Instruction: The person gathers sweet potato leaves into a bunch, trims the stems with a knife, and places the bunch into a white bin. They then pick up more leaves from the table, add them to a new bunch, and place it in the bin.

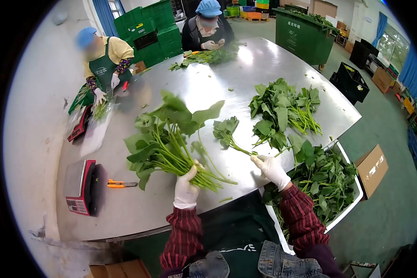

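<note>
My left hand [187,189], in a white glove, is closed around the stems of a large bunch of leafy greens [169,143], held upright above the metal table. Long green stems stick out to the right of that fist. My right hand [269,170], also gloved, pinches the stem end of a small leafy sprig [231,135] whose leaves point left towards the bunch. Beyond the right hand a pile of greens [282,109] lies on the table, its stems pointing right. Below and right of that hand stands a white crate [354,199] full of loose greens.
A red scale [78,185] and an orange utility knife [120,184] lie at the left on the metal table [139,213]. Two co-workers in blue caps handle greens across the table. A green bin [301,39] and a black crate [350,83] stand beyond it.
</note>
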Demonstrator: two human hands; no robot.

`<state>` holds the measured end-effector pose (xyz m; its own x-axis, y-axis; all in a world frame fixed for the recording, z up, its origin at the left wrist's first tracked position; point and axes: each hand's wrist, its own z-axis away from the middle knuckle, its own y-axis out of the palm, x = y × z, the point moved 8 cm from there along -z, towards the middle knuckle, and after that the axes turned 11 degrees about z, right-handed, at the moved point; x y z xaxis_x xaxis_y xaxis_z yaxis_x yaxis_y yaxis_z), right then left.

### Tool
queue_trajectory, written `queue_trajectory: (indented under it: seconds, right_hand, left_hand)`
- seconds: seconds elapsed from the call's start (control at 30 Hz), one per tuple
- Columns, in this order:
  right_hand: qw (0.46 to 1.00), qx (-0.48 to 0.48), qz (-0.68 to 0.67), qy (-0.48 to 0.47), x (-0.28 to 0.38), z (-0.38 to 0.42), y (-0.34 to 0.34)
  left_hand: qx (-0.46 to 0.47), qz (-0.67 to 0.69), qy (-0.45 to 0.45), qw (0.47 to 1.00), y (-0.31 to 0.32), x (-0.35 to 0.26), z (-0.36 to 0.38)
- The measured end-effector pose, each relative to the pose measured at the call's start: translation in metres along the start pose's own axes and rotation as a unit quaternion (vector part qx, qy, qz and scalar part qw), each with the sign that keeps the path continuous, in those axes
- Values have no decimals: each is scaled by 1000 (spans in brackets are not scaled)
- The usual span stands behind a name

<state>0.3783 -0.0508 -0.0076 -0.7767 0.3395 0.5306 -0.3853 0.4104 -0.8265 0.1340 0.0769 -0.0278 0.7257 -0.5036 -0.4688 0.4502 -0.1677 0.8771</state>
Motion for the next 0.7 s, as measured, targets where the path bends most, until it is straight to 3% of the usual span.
queue_trajectory:
  seconds: [0.03, 0.07, 0.13, 0.17, 0.2, 0.27, 0.33, 0.37, 0.53, 0.6, 0.67, 0.7]
  right_hand:
    - [979, 142, -143, 5, 19, 0, 14]
    - [919, 279, -279, 10, 47, 10, 26]
    - [920, 290, -261, -40, 87, 16, 29]
    - [920, 290, -261, -38, 99, 16, 28]
    - [932, 297, -186, -89, 113, 16, 26]
    - [937, 302, -110, -140, 121, 19, 32]
    - [953, 220, -199, -61, 104, 19, 42]
    - [931, 215, -293, 11, 97, 25, 49]
    - [864, 171, -468, 77, 76, 70, 26]
    - [878, 59, -462, 112, 60, 94, -1]
    - [839, -33, -529, 126, 34, 114, -21]
    - [849, -97, -501, 141, 14, 126, -33]
  left_hand:
    - [9, 5, 3, 1000, 6, 2, 6]
    - [7, 4, 1, 1000, 8, 4, 11]
    - [63, -49, -24, 997, 21, 15, 19]
    - [48, -53, -29, 997, 26, 18, 20]
    - [164, -395, 126, 895, 56, 3, 39]
    - [78, -146, -5, 986, 24, 23, 31]
    - [58, -115, -34, 991, 11, 28, 27]
    - [37, -84, -62, 994, 6, 31, 26]
    - [55, -48, -99, 992, 4, 48, 29]
    - [50, -6, -121, 991, 7, 56, 31]
    - [21, -6, -94, 995, 3, 49, 25]
    - [18, 6, -80, 997, 5, 42, 23]
